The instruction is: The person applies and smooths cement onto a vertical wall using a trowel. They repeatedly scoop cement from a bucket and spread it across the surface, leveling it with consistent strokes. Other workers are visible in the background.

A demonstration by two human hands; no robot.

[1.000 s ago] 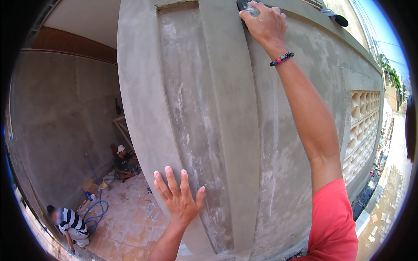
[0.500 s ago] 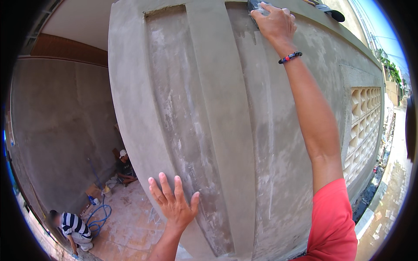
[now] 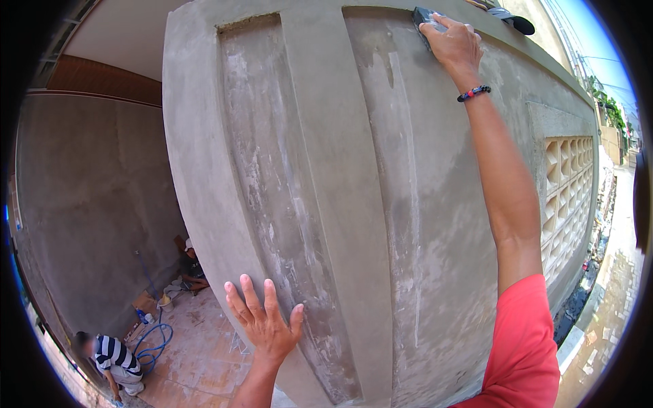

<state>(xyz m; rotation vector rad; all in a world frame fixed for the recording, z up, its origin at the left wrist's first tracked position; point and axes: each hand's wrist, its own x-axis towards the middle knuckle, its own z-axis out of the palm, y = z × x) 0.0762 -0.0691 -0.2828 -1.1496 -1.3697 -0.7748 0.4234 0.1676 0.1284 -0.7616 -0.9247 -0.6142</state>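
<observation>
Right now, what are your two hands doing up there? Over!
Left hand flat on the grey plaster wall, fingers spread. Right hand high up, pressing a dark float on the wall's top. Nothing in the way.

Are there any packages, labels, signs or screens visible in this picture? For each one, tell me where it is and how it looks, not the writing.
Cardboard box: on the tiled floor far below at lower left, near the blue hose; brown, open, boxy.
No labels, signs or screens can be made out; none on the grey plastered wall that the left hand and right hand touch.
</observation>
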